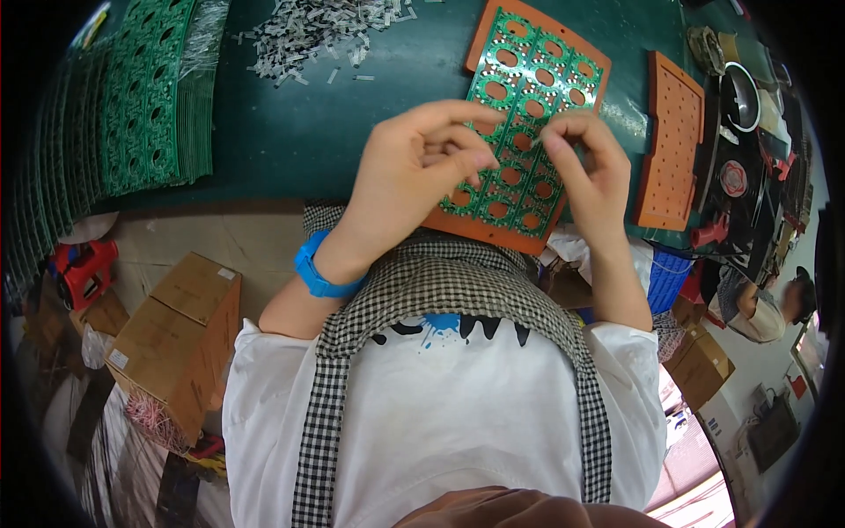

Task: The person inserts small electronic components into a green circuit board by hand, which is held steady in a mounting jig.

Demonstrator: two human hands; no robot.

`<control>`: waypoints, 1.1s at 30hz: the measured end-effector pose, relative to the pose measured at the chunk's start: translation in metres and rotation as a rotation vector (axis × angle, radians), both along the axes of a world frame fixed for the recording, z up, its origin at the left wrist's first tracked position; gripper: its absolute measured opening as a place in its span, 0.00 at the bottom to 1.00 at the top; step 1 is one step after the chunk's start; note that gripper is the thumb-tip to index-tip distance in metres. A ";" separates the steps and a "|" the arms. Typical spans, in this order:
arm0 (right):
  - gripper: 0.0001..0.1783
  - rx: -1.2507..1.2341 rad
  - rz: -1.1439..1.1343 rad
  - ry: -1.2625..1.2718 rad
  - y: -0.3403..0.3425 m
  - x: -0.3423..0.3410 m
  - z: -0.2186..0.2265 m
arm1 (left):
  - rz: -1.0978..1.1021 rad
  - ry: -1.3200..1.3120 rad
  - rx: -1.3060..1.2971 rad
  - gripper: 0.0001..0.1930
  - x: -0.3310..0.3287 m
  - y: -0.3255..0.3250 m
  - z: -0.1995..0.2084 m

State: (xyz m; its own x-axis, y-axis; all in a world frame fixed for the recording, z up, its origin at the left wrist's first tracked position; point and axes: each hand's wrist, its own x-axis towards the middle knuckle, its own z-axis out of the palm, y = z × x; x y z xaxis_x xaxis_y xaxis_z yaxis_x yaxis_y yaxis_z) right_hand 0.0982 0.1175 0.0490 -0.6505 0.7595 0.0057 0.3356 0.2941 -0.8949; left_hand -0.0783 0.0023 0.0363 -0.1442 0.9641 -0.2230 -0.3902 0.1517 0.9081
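Note:
A green circuit board panel [539, 107] with rows of round holes lies on an orange-brown tray [482, 231] at the table's near edge. My left hand [421, 163] is over the panel's left side, index finger and thumb apart, the other fingers loosely curled. Nothing shows between its fingertips. Across from it, my right hand [591, 167] is over the panel's right side, with thumb and index finger pinched together. Whatever that pinch holds is too small to make out.
A pile of small clear and metallic pieces [308, 35] lies on the dark green table [308, 141]. Stacked green panels [145, 97] stand at the left. A second orange-brown tray [671, 145] lies right. Cardboard boxes [176, 326] stand below left. Another person [757, 304] is far right.

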 end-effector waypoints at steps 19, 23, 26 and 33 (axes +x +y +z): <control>0.04 0.452 0.033 -0.155 0.008 -0.001 -0.020 | 0.232 0.145 0.034 0.13 -0.017 0.001 -0.020; 0.04 0.478 0.006 -0.163 0.005 -0.001 -0.023 | 0.234 0.135 0.043 0.13 -0.014 0.003 -0.019; 0.04 0.517 -0.009 -0.158 0.003 -0.001 -0.027 | 0.195 0.148 0.039 0.12 -0.014 0.002 -0.018; 0.07 0.675 0.050 -0.190 0.000 0.007 -0.026 | 0.140 0.058 0.009 0.13 -0.006 0.001 -0.010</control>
State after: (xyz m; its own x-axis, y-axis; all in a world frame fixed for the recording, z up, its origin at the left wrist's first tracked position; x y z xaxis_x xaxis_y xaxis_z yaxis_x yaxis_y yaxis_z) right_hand 0.1049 0.1178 0.0233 -0.7210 0.5991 0.3482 0.4396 0.7839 -0.4385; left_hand -0.0843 0.0037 0.0263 -0.2895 0.9356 -0.2020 -0.3535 0.0916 0.9309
